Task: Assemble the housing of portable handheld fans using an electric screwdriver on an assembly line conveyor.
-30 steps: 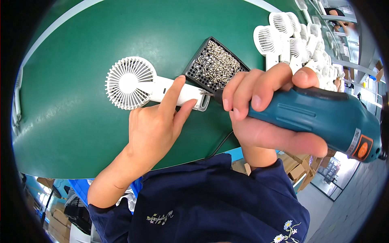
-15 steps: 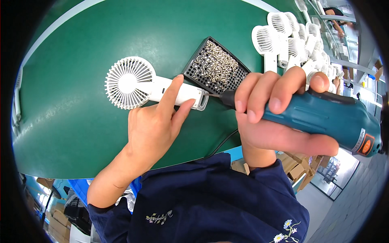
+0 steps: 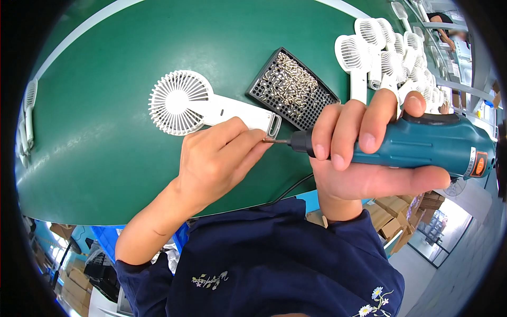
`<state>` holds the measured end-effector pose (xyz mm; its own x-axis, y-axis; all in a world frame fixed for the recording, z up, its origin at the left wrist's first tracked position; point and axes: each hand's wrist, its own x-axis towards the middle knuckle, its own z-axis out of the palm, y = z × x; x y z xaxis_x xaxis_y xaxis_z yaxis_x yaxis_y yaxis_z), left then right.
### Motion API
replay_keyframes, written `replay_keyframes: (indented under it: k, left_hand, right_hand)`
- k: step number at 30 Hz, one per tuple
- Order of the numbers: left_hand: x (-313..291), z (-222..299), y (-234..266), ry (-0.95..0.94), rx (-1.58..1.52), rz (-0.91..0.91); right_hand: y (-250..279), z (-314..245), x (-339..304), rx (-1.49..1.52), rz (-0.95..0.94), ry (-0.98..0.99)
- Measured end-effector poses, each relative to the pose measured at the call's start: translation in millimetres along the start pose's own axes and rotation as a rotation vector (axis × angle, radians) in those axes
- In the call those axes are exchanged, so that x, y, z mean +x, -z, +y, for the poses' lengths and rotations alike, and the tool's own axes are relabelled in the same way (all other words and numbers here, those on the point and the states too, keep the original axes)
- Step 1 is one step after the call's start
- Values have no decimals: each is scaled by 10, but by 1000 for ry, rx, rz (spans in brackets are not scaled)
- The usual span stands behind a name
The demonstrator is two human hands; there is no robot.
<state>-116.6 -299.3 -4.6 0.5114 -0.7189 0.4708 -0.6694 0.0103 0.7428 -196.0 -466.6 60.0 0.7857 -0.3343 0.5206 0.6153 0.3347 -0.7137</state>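
Note:
A white handheld fan (image 3: 177, 103) lies flat on the green table (image 3: 95, 158), its handle pointing right. My left hand (image 3: 211, 164) hovers just in front of the handle's end, thumb and fingers pinched around the tip of the screwdriver bit (image 3: 274, 141). Whether a screw sits between them is hidden. My right hand (image 3: 359, 169) grips a teal electric screwdriver (image 3: 422, 148) held level, bit pointing left. A black tray of small silver screws (image 3: 293, 90) sits just behind the bit.
Several more white fans (image 3: 385, 58) are piled at the table's far right. The screwdriver's black cable (image 3: 288, 190) runs over the near table edge. Cardboard boxes (image 3: 391, 211) stand on the floor at lower right. Another person's arm shows at the top right.
My left hand has lifted off the fan's handle and pinched onto the bit's tip. The screwdriver has drawn back a little to the right, away from the handle's end.

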Motion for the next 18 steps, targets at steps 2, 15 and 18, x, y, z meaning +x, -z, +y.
replay_keyframes:
  k: [2, 15, 18]
  left_hand:
    - [-10, 12, 47, -20, 49, -28]
    - [-5, 37, 63, -124, 79, -135]
    - [-8, 35, 69, -147, 85, -142]
  right_hand:
    - [-31, -12, -11, -7, 74, -11]
    - [59, -11, 21, 137, 30, -127]
    - [65, 12, 5, 148, 42, -127]
